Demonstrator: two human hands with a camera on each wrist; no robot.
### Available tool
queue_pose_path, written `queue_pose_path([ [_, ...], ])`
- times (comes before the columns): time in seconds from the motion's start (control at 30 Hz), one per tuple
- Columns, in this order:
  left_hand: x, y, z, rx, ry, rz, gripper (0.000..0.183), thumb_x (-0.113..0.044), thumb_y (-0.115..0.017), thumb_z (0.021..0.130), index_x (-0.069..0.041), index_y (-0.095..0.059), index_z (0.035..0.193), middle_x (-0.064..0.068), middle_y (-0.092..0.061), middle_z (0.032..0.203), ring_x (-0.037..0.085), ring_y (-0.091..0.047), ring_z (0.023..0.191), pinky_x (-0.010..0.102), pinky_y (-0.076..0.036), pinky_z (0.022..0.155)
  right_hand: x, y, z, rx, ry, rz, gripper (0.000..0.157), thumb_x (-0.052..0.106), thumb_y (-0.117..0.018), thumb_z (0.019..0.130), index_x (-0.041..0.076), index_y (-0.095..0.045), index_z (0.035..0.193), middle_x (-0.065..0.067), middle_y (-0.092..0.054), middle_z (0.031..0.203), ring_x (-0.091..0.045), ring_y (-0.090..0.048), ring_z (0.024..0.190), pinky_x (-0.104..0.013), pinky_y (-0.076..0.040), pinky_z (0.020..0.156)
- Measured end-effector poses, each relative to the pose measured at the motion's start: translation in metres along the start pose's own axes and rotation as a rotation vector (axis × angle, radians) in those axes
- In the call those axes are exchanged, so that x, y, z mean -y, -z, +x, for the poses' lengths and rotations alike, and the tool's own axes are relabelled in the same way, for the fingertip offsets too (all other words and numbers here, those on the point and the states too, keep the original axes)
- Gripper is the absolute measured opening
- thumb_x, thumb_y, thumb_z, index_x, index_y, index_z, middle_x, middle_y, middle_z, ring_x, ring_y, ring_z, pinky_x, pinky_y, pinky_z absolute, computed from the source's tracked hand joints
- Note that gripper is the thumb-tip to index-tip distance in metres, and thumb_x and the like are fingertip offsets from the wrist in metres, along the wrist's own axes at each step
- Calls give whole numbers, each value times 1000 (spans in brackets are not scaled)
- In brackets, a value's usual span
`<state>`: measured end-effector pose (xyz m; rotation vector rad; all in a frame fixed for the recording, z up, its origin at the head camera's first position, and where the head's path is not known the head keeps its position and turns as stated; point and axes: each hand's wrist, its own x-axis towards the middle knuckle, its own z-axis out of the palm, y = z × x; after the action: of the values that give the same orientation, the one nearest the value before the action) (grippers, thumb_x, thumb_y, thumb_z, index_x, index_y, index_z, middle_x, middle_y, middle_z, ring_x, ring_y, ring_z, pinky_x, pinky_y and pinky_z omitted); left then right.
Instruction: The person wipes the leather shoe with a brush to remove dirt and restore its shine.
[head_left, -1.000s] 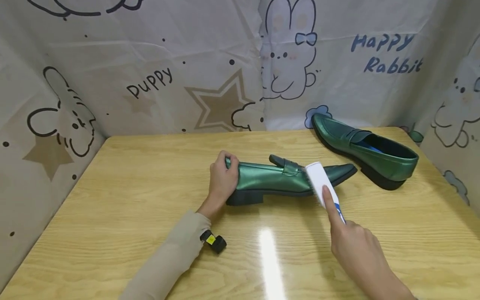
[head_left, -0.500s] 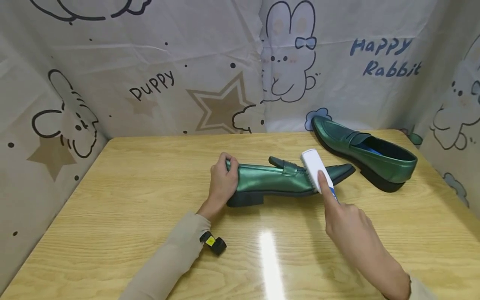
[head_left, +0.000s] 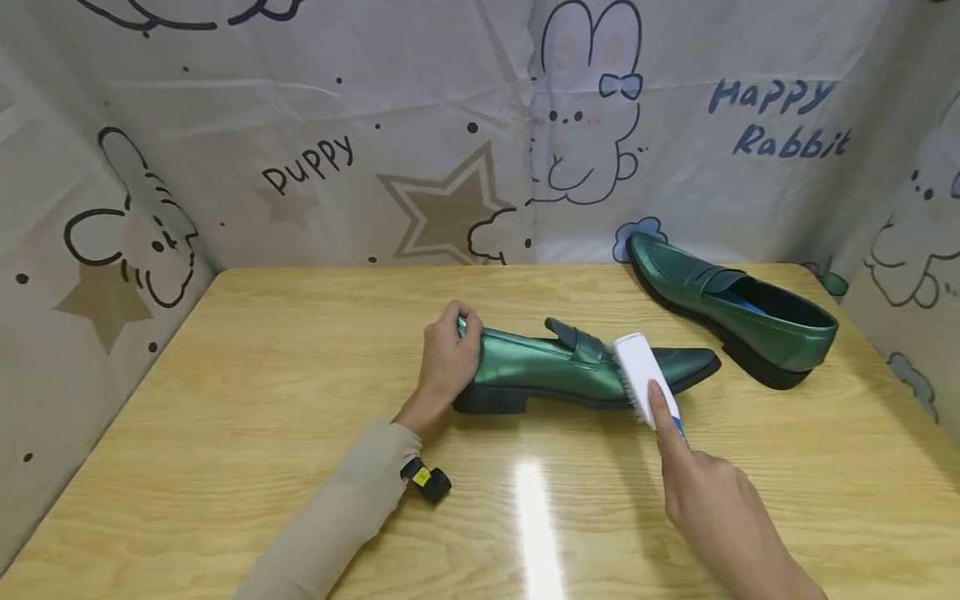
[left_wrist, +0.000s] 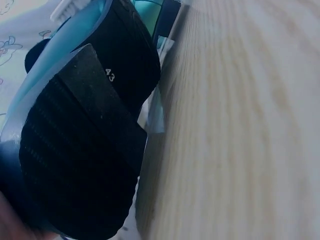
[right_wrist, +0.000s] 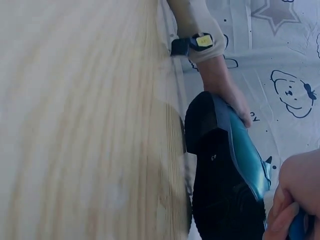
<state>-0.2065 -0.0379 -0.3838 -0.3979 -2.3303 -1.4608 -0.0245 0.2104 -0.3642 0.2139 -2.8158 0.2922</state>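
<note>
Centre frame, the shoe (head_left: pixel 528 360) is between the hands: left hand (head_left: pixel 448 357) gripping its back end, right hand (head_left: pixel 712 500), lower right, clutching the brush (head_left: pixel 640 373), bristles at the shoe's front half.

A metallic green loafer (head_left: pixel 532 367) with a dark sole (left_wrist: pixel 125 55) and a low block heel (head_left: pixel 491 401) lies side-on across the centre of the head view, heel to the left, pointed toe to the right, a dark flap rising at the instep; the left wrist view shows a pale 43 on its underside. Right of centre slants a white brush (head_left: pixel 640 375), bristles facing left at the loafer's forefoot, its partly hidden blue-marked handle running toward the lower right.
</note>
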Motion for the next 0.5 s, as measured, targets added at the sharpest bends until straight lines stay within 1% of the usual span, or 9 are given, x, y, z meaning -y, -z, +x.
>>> queue_pose_path([
  [0.07,3,4,1,9,12,8,19,-11,-45,93,-1,-59,85,5,-50,59,11,-40,49,25,-33,46,1,-1,-2,-13,12,36,85,-2,-60,88,21,-12,155,-7,-60,60,-8,-44,45,-31,-42,42],
  [0.13,7,8,1,24,42,14,20,-11,-44,93,-1,-59,84,5,-48,59,13,-39,50,25,-33,48,4,-1,1,-29,31,63,83,-2,-60,89,23,-16,154,-10,-65,67,-8,-49,47,-31,-45,44],
  [0.23,13,17,3,52,92,15,21,-12,-44,94,-2,-60,83,8,-51,65,16,-42,55,27,-34,52,13,3,7,4,56,52,82,0,-61,89,21,-15,154,-11,-67,71,-9,-51,49,-30,-45,44],
  [0.3,18,26,5,92,115,13,23,-13,-42,95,-1,-60,85,10,-55,72,18,-45,61,28,-37,57,22,5,11,20,82,27,82,0,-60,89,18,-15,154,-6,-62,63,-7,-46,46,-27,-40,42],
  [0.4,25,42,9,145,127,5,25,-13,-40,98,-1,-59,87,12,-57,81,20,-47,69,30,-39,64,38,6,20,16,131,5,80,-1,-60,87,15,-18,153,1,-48,53,-6,-36,43,-23,-31,39],
  [0.43,26,48,10,152,127,0,25,-14,-39,98,-1,-58,87,13,-57,82,21,-47,70,30,-39,65,43,6,24,6,150,2,79,-1,-59,87,14,-19,153,4,-41,50,-6,-32,42,-22,-28,39],
  [0.5,30,57,13,153,118,-6,25,-14,-39,99,-2,-56,86,12,-55,83,22,-46,71,31,-38,65,52,4,34,-28,186,-9,78,-3,-59,85,13,-22,152,4,-34,48,-7,-29,41,-21,-25,37],
])
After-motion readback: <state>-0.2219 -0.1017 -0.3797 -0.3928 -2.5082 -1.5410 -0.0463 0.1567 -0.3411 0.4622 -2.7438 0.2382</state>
